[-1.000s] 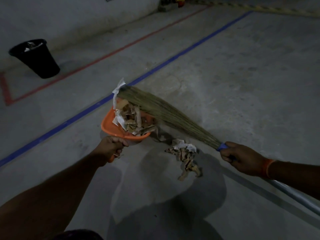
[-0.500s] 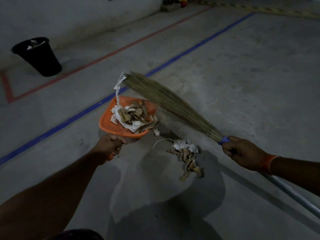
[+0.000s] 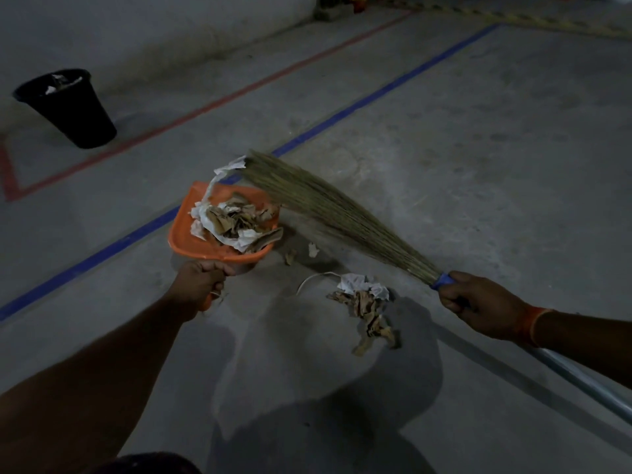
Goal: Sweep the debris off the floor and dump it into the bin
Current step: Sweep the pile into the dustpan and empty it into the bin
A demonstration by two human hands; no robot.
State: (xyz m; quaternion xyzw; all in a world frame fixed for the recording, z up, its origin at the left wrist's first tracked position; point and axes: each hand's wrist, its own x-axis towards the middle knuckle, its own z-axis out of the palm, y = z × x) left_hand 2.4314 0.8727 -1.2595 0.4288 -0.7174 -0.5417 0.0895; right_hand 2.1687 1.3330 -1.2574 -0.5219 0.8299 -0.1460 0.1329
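Scraps of paper and cardboard fill the orange dustpan, whose handle the left hand grips, while a second heap and a few loose bits lie on the concrete floor just beside it. The right hand is clenched round the broom where bristles meet handle — bristle tips reaching over the pan's far edge, a paper strip caught on them. Well apart, far left by the wall, stands the black bin — some paper shows inside.
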